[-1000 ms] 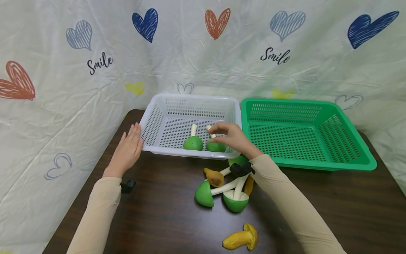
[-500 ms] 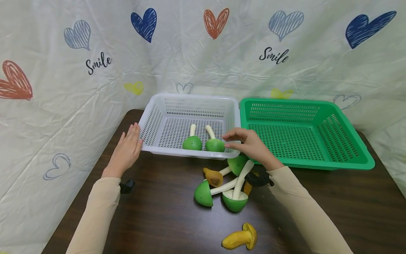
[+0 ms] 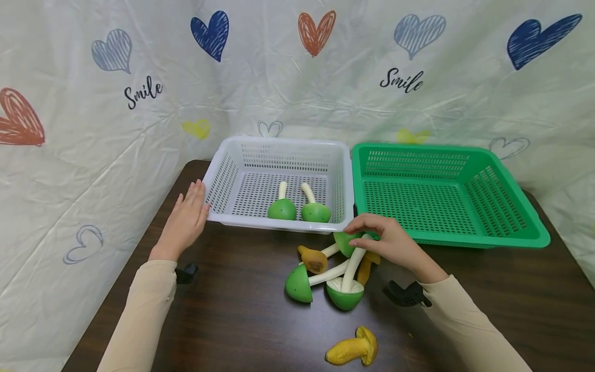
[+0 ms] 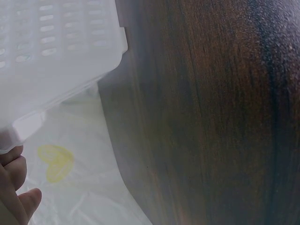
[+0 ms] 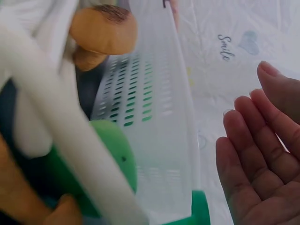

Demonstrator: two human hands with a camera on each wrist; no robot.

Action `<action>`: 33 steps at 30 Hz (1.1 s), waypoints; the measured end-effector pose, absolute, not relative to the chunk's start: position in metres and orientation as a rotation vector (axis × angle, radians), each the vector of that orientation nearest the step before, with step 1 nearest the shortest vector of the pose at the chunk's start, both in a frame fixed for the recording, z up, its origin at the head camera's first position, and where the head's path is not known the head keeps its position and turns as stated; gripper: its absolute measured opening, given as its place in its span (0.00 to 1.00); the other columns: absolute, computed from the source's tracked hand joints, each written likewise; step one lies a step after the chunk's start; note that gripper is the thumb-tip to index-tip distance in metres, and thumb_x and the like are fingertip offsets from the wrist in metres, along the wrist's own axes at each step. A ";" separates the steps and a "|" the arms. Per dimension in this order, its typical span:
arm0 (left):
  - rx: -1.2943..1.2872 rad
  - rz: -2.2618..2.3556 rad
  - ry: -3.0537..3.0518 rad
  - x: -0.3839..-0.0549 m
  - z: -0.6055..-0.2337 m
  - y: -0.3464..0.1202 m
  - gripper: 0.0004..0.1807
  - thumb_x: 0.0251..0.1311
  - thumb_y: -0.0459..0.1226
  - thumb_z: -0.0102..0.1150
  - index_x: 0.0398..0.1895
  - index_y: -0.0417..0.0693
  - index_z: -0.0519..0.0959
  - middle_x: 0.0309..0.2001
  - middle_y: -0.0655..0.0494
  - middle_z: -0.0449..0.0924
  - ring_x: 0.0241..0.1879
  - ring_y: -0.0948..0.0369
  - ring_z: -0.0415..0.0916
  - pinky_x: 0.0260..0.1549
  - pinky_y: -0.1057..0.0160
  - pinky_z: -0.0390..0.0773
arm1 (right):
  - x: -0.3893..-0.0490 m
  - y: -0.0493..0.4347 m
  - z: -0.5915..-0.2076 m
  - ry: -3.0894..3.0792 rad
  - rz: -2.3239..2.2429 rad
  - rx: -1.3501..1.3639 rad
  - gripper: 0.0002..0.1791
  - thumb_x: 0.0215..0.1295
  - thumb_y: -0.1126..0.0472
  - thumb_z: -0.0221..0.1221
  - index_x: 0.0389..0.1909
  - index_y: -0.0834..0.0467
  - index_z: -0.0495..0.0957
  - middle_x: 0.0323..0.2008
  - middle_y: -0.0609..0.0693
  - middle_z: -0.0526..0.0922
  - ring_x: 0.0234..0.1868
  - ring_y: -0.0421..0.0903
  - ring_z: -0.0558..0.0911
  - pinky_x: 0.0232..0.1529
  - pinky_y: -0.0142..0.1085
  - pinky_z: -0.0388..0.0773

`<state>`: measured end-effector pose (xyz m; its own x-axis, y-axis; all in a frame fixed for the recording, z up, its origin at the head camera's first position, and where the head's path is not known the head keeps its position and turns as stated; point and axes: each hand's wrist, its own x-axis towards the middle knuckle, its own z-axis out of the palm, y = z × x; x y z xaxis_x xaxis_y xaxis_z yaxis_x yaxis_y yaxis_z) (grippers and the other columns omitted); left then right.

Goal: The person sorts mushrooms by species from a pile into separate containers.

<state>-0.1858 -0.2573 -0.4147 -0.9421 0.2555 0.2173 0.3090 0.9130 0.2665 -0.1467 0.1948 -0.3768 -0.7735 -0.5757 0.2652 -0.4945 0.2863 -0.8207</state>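
Note:
My left hand [image 3: 182, 223] rests with straight fingers against the left side of the white basket [image 3: 274, 223]. Inside that basket lie two toy mushrooms with green caps [image 3: 281, 210] and white stems. My right hand [image 3: 392, 242] is over a small pile of mushrooms in front of the baskets, thumb and fingers apart, holding nothing. The right wrist view shows its palm and loosely bent fingers [image 5: 251, 154]. In the pile are several green-capped mushrooms [image 3: 345, 297] and brown ones [image 3: 315, 261]. A long white stem [image 3: 354, 266] reaches up beneath the right thumb.
A green basket [image 3: 479, 242] stands right beside the white one, with no mushrooms in it. One yellow mushroom [image 3: 354, 349] lies alone nearer the front of the dark wooden table [image 3: 223, 315]. A curtain printed with hearts [image 3: 316, 33] hangs behind.
My right hand has drawn back from inside the white basket, over its front right corner, to the mushroom pile. The two green-capped mushrooms stay in the basket. My left hand keeps its place.

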 end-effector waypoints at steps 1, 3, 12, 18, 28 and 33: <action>-0.430 -0.448 -2.899 -0.185 -0.414 -0.257 0.31 0.73 0.41 0.35 0.71 0.29 0.48 0.72 0.38 0.45 0.72 0.46 0.41 0.66 0.42 0.43 | -0.144 0.197 -0.377 2.459 -1.510 -1.026 0.12 0.58 0.70 0.62 0.44 0.63 0.80 0.42 0.56 0.80 0.43 0.48 0.79 0.50 0.41 0.76; -0.430 -0.447 -2.901 -0.185 -0.413 -0.258 0.31 0.73 0.41 0.35 0.71 0.29 0.48 0.72 0.38 0.45 0.72 0.46 0.41 0.66 0.42 0.43 | -0.138 0.201 -0.378 2.481 -1.489 -1.037 0.12 0.58 0.70 0.63 0.44 0.63 0.80 0.42 0.55 0.80 0.44 0.46 0.79 0.49 0.38 0.75; -0.428 -0.448 -2.903 -0.185 -0.416 -0.260 0.31 0.73 0.41 0.35 0.71 0.30 0.47 0.72 0.38 0.45 0.72 0.46 0.41 0.66 0.42 0.43 | -0.122 0.208 -0.383 2.533 -1.459 -1.191 0.16 0.52 0.73 0.65 0.42 0.59 0.81 0.40 0.53 0.81 0.42 0.44 0.78 0.40 0.29 0.76; -0.424 -0.450 -2.897 -0.186 -0.417 -0.260 0.31 0.73 0.41 0.35 0.71 0.30 0.48 0.72 0.38 0.45 0.72 0.46 0.41 0.65 0.41 0.44 | -0.116 0.210 -0.388 2.554 -1.412 -1.240 0.17 0.48 0.73 0.67 0.41 0.58 0.81 0.39 0.51 0.82 0.41 0.43 0.78 0.38 0.29 0.76; -0.422 -0.449 -2.897 -0.186 -0.417 -0.258 0.31 0.73 0.41 0.35 0.71 0.30 0.47 0.72 0.38 0.45 0.72 0.46 0.41 0.65 0.41 0.45 | -0.104 0.210 -0.396 2.522 -1.398 -1.221 0.17 0.48 0.73 0.67 0.41 0.59 0.80 0.38 0.49 0.82 0.40 0.40 0.79 0.38 0.29 0.76; -0.421 -0.457 -2.901 -0.187 -0.417 -0.258 0.31 0.73 0.40 0.36 0.71 0.30 0.47 0.73 0.38 0.44 0.72 0.47 0.40 0.66 0.41 0.44 | -0.097 0.207 -0.406 2.522 -1.352 -1.240 0.14 0.51 0.69 0.68 0.40 0.58 0.81 0.38 0.48 0.82 0.40 0.41 0.79 0.37 0.32 0.77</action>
